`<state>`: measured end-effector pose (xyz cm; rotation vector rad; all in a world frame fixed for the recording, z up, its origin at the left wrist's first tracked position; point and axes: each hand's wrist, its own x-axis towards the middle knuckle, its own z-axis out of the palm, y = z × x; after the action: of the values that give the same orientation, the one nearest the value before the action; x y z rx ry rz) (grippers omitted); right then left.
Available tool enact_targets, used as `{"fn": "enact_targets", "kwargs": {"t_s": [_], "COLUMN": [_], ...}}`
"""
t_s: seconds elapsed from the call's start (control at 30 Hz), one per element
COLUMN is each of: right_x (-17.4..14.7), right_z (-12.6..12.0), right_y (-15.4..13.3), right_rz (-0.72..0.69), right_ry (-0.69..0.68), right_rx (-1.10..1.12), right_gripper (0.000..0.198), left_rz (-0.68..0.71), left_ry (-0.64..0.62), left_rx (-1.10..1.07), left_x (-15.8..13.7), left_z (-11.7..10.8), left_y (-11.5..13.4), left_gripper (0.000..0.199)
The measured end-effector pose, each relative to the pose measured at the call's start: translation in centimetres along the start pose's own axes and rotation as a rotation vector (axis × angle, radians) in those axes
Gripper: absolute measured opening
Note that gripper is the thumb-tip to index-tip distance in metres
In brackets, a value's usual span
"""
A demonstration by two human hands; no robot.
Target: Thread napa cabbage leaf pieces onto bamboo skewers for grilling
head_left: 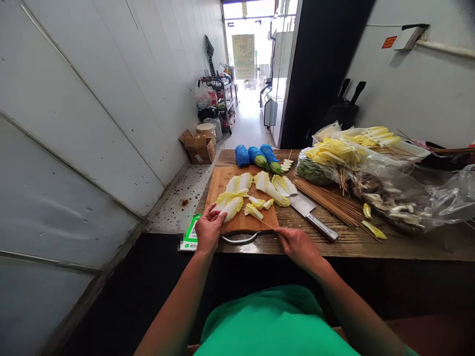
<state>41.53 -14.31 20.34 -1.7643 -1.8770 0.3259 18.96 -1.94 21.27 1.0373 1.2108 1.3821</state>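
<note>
My left hand [210, 228] pinches the base of a napa cabbage leaf [233, 209] over the wooden cutting board [243, 226]. In my right hand [297, 241], the closed fingers grip a thin bamboo skewer [265, 223]. Its far end points left towards the leaf and passes beside small cut cabbage pieces [254, 211]; I cannot tell whether it pierces one. More pale yellow cabbage leaves [243, 183] lie at the board's back and along its right side. A cleaver [304, 205] rests on the table right of the board.
Loose bamboo skewers [330, 200] lie in a bundle right of the cleaver. Skewered cabbage [345, 148] is piled behind them, beside a plastic bag of mushrooms [401, 202]. Blue-netted green vegetables [256, 155] lie behind the board. A green payment card [192, 230] sits at the left edge.
</note>
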Motion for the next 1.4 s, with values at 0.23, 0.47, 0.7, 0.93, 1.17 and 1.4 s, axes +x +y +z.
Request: {"fn": "enact_targets", "kwargs": {"t_s": [0.23, 0.47, 0.7, 0.93, 1.17, 1.4], "right_x": [-2.5, -2.6, -2.6, -2.9, -3.1, -3.1], "right_z": [1.2, 3.5, 4.4, 5.0, 4.9, 4.8], "right_y": [-2.4, -4.3, -4.5, -4.4, -4.8, -5.2], "right_rz": [-0.086, -0.201, -0.213, -0.199, -0.183, -0.154], "right_ry": [0.093, 0.106, 0.084, 0.059, 0.054, 0.062], "right_rx": [0.187, 0.292, 0.280, 0.282, 0.289, 0.294], "right_gripper": [0.039, 0.046, 0.052, 0.049, 0.049, 0.048], "left_rz": [-0.242, -0.451, -0.507, -0.545, -0.543, -0.510], "left_ry": [0.044, 0.088, 0.044, 0.083, 0.118, 0.136], "left_rx": [-0.345, -0.492, -0.514, -0.567, -0.601, -0.653], "left_x": [-0.4, -0.8, -1.3, -1.5, -1.6, -2.3], "left_z": [0.4, 0.3, 0.5, 0.7, 0.8, 1.4], "left_y": [0.7, 1.9, 2.1, 1.6, 1.7, 1.4], "left_gripper": [0.022, 0.014, 0.009, 0.011, 0.012, 0.014]}}
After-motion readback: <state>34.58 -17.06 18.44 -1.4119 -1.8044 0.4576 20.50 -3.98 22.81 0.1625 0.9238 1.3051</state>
